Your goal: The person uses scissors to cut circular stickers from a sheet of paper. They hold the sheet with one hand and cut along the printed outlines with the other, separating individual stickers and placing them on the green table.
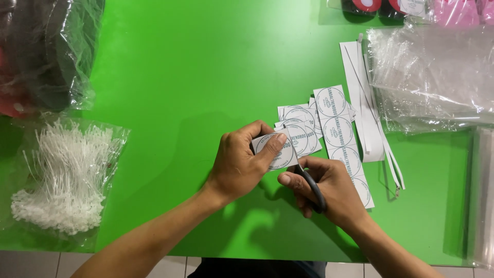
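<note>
My left hand [241, 162] pinches a small white paper square printed with a round label [276, 150], held just above the green table [195, 77]. My right hand [329, 190] grips black-handled scissors [312, 188], whose blades reach up under the held label and are mostly hidden. Just beyond the hands lies a small pile of cut label squares [301, 126]. A long strip of uncut round labels [340, 139] runs down the table beside my right hand.
White paper offcut strips [366, 98] lie right of the label strip. Clear plastic bags [432, 77] are heaped at the right. A bag of white plastic tag fasteners [64, 175] sits at the left, with a dark bagged bundle [43, 51] above it.
</note>
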